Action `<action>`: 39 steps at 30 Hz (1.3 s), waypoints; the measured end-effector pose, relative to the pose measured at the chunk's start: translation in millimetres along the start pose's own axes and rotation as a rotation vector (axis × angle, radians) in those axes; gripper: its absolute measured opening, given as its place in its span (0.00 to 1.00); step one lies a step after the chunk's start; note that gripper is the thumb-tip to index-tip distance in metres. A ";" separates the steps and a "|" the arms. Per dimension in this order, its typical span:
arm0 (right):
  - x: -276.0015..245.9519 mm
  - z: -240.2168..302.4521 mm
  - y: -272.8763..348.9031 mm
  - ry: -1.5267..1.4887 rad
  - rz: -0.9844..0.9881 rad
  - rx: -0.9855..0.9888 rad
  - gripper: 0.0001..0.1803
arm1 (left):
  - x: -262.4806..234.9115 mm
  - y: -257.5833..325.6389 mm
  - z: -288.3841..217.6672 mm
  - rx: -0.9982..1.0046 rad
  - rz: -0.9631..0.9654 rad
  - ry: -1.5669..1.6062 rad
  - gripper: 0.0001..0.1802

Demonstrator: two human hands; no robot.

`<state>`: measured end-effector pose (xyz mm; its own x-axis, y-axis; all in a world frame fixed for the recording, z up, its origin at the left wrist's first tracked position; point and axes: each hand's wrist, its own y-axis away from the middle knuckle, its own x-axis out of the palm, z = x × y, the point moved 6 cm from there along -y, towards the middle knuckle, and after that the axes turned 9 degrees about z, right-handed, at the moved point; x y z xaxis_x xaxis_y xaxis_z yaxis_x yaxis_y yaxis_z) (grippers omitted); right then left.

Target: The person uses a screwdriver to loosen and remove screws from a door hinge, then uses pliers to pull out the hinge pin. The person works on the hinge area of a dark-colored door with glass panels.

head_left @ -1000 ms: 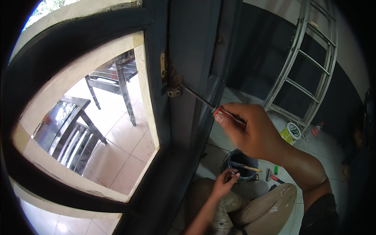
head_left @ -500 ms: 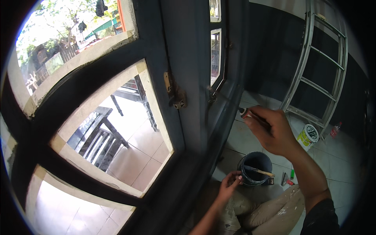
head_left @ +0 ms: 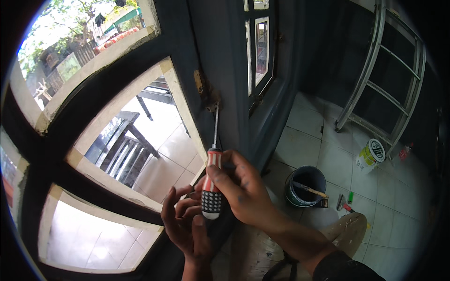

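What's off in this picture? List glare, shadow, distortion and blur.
Head view: daylight washes out the trees at upper left; head view: glare whitens the floor beyond the lower window opening; head view: the wall at right sits in dimness; head view: the window frame bows toward the rim; head view: the screwdriver shows little blur.

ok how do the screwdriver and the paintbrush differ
The screwdriver is gripped in the right hand; the paintbrush rests untouched on the bucket. The screwdriver's handle is red, white and black; the paintbrush's ends in tan. The screwdriver points up to the metal fitting; the paintbrush lies slantwise. Both are long, handled tools.
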<state>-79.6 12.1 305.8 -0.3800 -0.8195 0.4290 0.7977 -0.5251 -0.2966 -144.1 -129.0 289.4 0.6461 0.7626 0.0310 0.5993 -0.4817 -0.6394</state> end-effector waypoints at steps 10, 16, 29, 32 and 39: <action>8.9 -3.4 -26.3 -0.060 -0.079 0.050 0.14 | -10.5 -33.1 -24.8 0.229 0.124 -0.617 0.32; 29.6 -1.0 -35.6 -0.325 -0.107 0.160 0.18 | -21.7 -37.1 -27.0 0.255 0.001 -0.720 0.30; 39.7 -10.4 -44.2 -0.280 -0.083 0.116 0.18 | -39.5 -42.6 -16.3 0.182 -0.102 -0.701 0.34; 35.8 -14.8 -45.4 -0.273 -0.055 0.141 0.16 | -41.1 -41.2 -10.6 0.217 -0.120 -0.710 0.36; 24.6 7.0 -27.6 0.452 -0.044 -0.132 0.15 | -46.4 -34.0 12.3 0.263 -0.048 -0.273 0.47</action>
<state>-107.6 8.0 330.4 -0.6013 -0.7981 0.0382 0.7209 -0.5625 -0.4049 -200.3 -142.6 300.2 0.4490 0.8858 -0.1175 0.4615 -0.3424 -0.8184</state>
